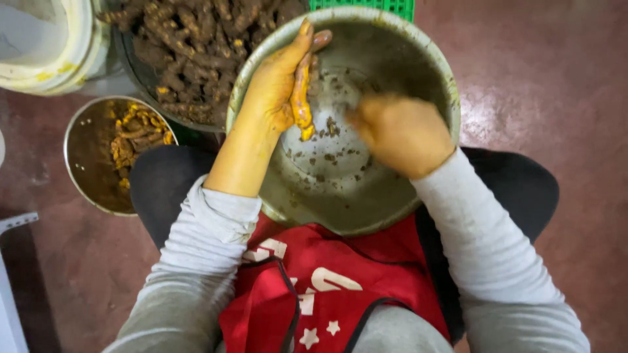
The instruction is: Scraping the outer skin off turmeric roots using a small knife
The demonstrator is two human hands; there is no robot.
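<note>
Steel bowl (418, 59) rim: left hand (275, 85) grips turmeric root (301, 98).

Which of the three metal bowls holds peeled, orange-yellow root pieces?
The small metal bowl on the floor at the left. The dark bowl behind it is heaped with brown unpeeled roots, and the large lap bowl holds only scattered peel scraps.

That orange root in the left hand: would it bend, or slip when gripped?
The peeled root probably stays stiff: it juts out straight beyond the left hand. It may be slippery, since its bare surface looks moist and stains the fingers yellow. It seems light, pinched easily.
</note>
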